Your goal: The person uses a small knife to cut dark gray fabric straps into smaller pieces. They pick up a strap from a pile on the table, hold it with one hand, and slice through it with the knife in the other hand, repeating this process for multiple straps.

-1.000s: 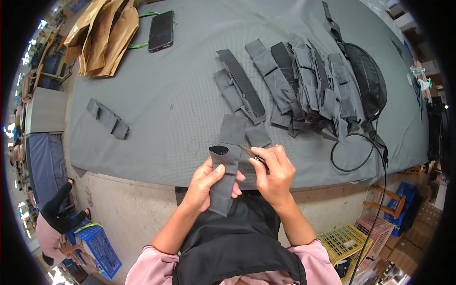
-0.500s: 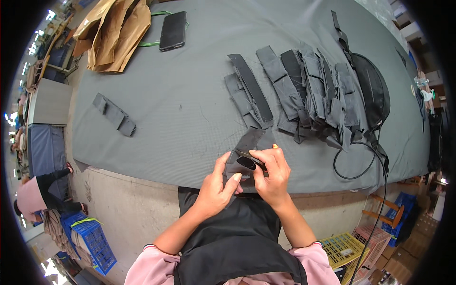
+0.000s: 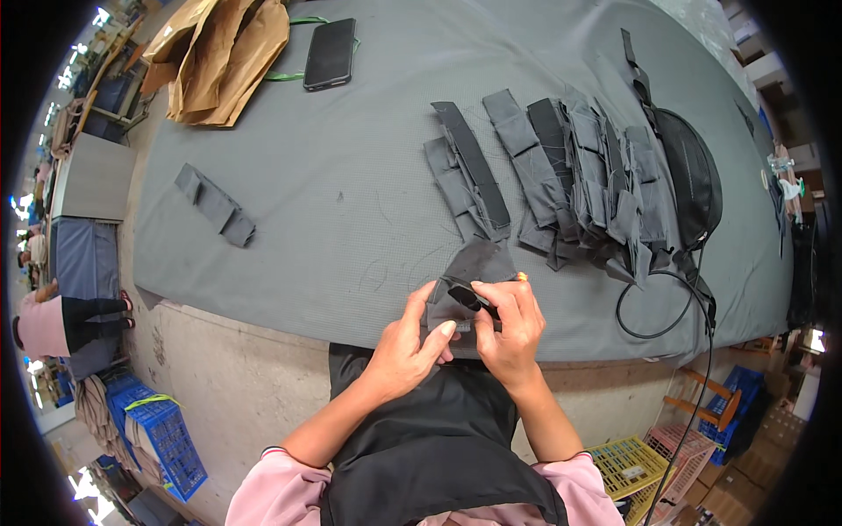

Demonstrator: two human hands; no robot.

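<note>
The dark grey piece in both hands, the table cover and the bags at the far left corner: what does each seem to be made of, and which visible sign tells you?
Dark grey piece: likely woven synthetic fabric, matte; it folds limply between the left hand and right hand.
Table cover: probably grey cloth or felt, dull, with loose threads lying on it.
Bags: brown paper, stiffly creased.

Small tool (image 3: 478, 301) in right hand (image 3: 513, 329) mostly covered; grey fabric piece (image 3: 474, 267) lower part behind hands.

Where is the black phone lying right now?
In the head view the black phone lies flat at the far left of the grey table cover, just right of the brown paper bag, far from both hands.
</note>
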